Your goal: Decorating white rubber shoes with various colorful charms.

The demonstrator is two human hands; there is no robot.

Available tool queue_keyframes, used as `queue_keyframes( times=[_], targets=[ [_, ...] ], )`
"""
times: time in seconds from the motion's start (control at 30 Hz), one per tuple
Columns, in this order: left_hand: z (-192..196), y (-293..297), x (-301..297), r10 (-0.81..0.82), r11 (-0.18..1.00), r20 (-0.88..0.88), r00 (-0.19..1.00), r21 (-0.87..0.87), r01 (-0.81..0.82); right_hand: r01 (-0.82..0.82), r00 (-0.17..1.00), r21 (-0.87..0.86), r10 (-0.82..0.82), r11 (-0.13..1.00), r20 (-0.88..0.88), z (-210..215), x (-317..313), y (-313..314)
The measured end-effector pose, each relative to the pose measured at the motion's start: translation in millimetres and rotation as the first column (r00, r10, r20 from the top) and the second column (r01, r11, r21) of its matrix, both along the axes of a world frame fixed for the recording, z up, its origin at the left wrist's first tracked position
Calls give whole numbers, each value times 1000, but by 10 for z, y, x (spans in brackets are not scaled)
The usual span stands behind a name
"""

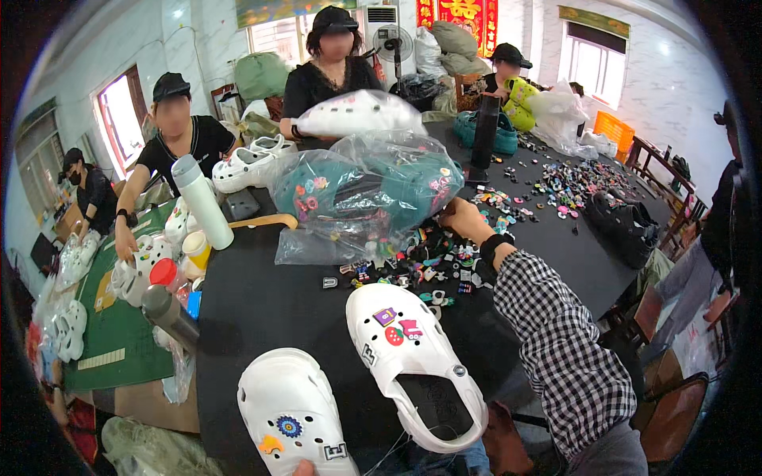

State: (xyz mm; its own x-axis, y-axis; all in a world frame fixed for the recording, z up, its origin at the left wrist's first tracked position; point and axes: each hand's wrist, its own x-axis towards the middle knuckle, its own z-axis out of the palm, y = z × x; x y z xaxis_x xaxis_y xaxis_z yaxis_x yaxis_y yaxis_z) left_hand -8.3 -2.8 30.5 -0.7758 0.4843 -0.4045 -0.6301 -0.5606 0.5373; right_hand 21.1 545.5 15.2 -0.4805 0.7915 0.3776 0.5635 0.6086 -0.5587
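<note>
A white clog (290, 401) with a blue flower charm, an orange charm and a letter charm is at the lower edge. My left hand (303, 469) grips it there; only a fingertip shows. To its right lies a second white clog (397, 317), its strap toward me, with purple, pink and strawberry charms. My right hand (467, 220) reaches over a pile of small shoe charms (432, 262), fingers curled down and closed at the pile's far side. What the fingertips hold is hidden. Close beside that hand, a clear plastic bag (365, 186) wraps teal clogs.
More charms (571, 186) spread across the black table (246, 305) toward the right, near black clogs (623, 226). A black bottle (484, 135), a pale green bottle (202, 202) and a grey bottle (171, 313) stand about. Co-workers handle clogs across the table and at the left.
</note>
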Motion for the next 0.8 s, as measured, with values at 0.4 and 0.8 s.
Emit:
queue_keyframes(
  times=[0.4, 0.8],
  targets=[
    [-65, 51, -12, -45, 995, -159, 986, 80, 58, -369, 927, -474, 278, 800, -252, 719, 564, -809],
    [13, 166, 30, 82, 995, -47, 996, 55, -79, -487, 842, -702, 64, 520, -536, 668, 954, -1367]
  ],
)
